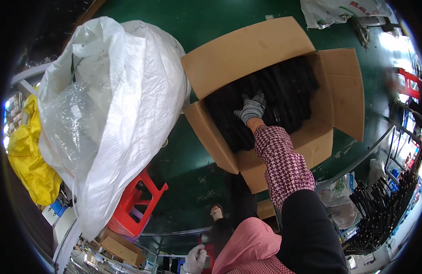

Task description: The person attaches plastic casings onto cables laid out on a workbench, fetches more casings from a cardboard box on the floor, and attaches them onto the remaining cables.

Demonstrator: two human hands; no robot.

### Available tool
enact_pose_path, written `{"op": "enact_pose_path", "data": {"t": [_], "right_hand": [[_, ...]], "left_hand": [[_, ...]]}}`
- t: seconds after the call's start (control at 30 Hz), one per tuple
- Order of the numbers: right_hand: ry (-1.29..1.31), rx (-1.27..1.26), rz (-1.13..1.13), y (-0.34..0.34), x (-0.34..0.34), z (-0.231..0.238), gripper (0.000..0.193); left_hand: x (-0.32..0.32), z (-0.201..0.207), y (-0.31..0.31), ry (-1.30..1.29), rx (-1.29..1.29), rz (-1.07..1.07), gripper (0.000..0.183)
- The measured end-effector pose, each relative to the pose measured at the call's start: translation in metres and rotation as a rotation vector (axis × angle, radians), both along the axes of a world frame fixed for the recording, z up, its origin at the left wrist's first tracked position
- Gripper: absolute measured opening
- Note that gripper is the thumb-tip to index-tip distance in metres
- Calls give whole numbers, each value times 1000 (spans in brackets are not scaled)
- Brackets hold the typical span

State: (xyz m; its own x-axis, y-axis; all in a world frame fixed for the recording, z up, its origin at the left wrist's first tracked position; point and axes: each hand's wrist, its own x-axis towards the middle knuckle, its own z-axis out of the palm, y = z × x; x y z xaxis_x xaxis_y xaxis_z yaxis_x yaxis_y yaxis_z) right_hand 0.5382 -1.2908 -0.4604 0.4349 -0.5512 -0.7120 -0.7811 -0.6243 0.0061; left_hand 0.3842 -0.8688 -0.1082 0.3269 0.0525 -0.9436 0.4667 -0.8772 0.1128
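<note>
My right hand (252, 108), in a grey knitted glove, reaches down into an open cardboard box (247, 55). Its fingers are spread over a layer of long black items (282, 91) packed side by side; their exact kind is too dark to make out. Whether the fingertips press on them I cannot tell. Low in the picture, beside my body, hangs my left hand (195, 260) in a pale glove, its fingers curled in. Anything inside that hand is hidden.
A large white woven sack (138, 91) holding clear plastic stands left of the box. Red stool (140, 201) and yellow bag (30, 155) lie near it. At the right, a metal rack (357, 155) stands by a bundle of black cables (380, 210). The floor (174, 182) is green.
</note>
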Motion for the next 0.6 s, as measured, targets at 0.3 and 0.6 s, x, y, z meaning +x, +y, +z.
{"op": "enact_pose_path", "data": {"t": [0.3, 0.6], "right_hand": [[48, 38, -133, -3, -4, -9, 80], [-64, -18, -95, 35, -43, -11, 61]], "left_hand": [[3, -9, 13, -86, -135, 9, 38], [-39, -59, 90, -125, -67, 91, 33]]}}
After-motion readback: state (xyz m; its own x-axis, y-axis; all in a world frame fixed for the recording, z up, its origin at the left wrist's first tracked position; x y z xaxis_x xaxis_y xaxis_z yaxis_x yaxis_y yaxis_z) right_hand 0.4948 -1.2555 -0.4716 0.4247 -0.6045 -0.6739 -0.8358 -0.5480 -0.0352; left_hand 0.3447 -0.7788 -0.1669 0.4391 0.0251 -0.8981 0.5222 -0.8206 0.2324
